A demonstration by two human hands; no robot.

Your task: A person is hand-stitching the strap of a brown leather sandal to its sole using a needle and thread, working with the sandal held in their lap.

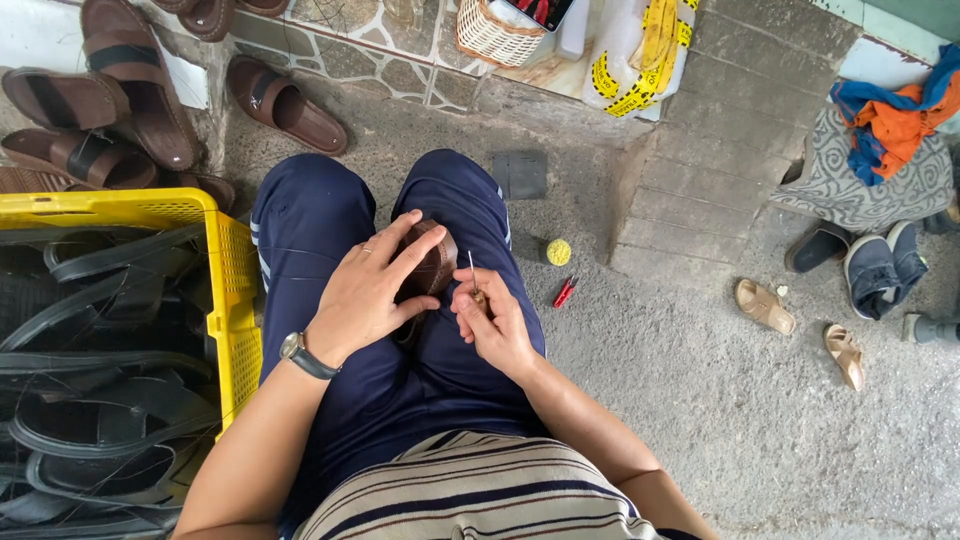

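Rough concrete floor (700, 400) surrounds the lap, where a brown leather sandal (437, 265) rests; left hand (375, 290) fingers clamp its stiff, light sole edge, right hand (492, 322) pinches an awl (472, 275) beside it.

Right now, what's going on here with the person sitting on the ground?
A seated person holds a brown sandal piece on their lap under the left hand. The right hand pinches a thin awl-like tool against its edge. A yellow crate of black straps stands on their left, finished brown sandals lie beyond it, and a small red tool lies on the concrete.
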